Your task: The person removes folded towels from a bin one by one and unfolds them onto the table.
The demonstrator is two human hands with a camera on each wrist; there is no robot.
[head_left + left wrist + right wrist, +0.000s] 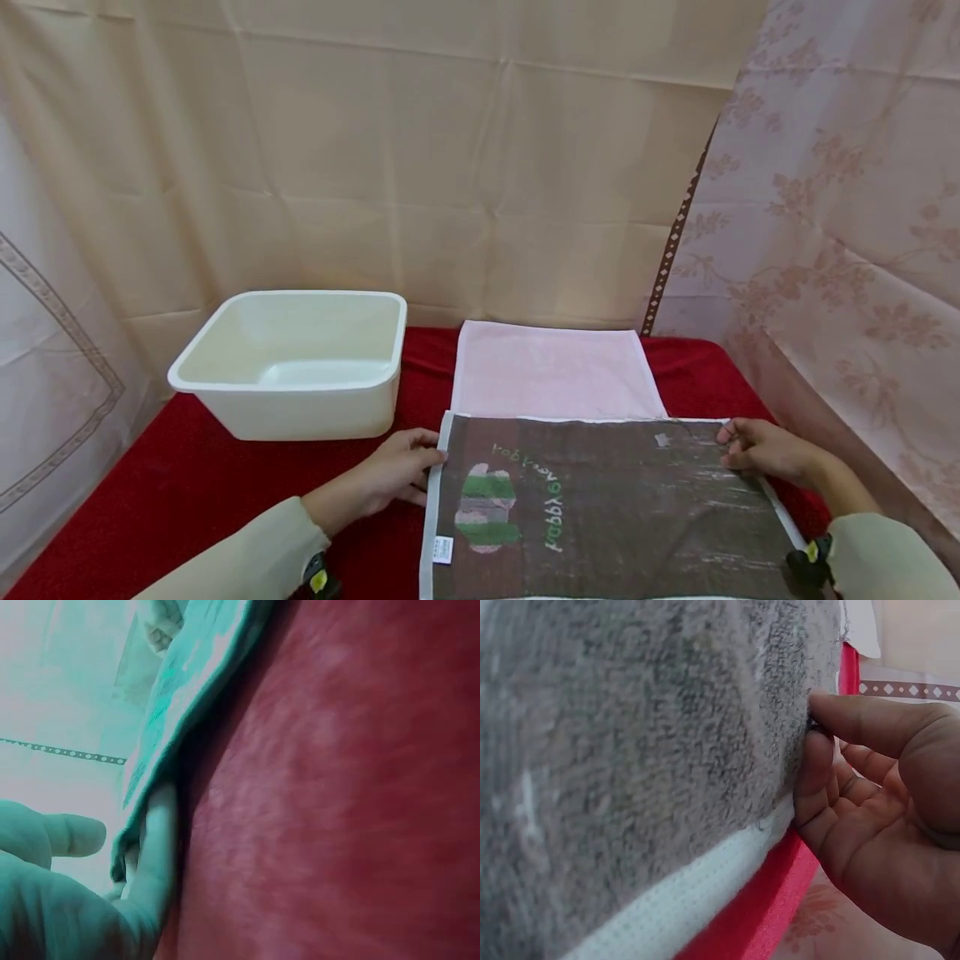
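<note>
A dark grey towel (pixel 615 500) with white hems lies spread at the front. Mirrored-looking lettering and a green and pink striped motif show near its left end, with a small white label (pixel 442 550). At the left edge is my left hand (pixel 401 467); in the left wrist view one finger (pixel 159 840) reaches under the hem, while the thumb (pixel 75 834) stands apart from the cloth. My right hand (pixel 772 454) pinches the towel's far right corner between thumb and finger, seen closely in the right wrist view.
Behind the grey towel lies a pale pink towel (pixel 555 367), partly covered by it. A white plastic basin (pixel 288 415) stands at the left on the red table cover (pixel 225 500). Beige (pixel 420 167) and floral curtains (pixel 847 208) close off the back and right side.
</note>
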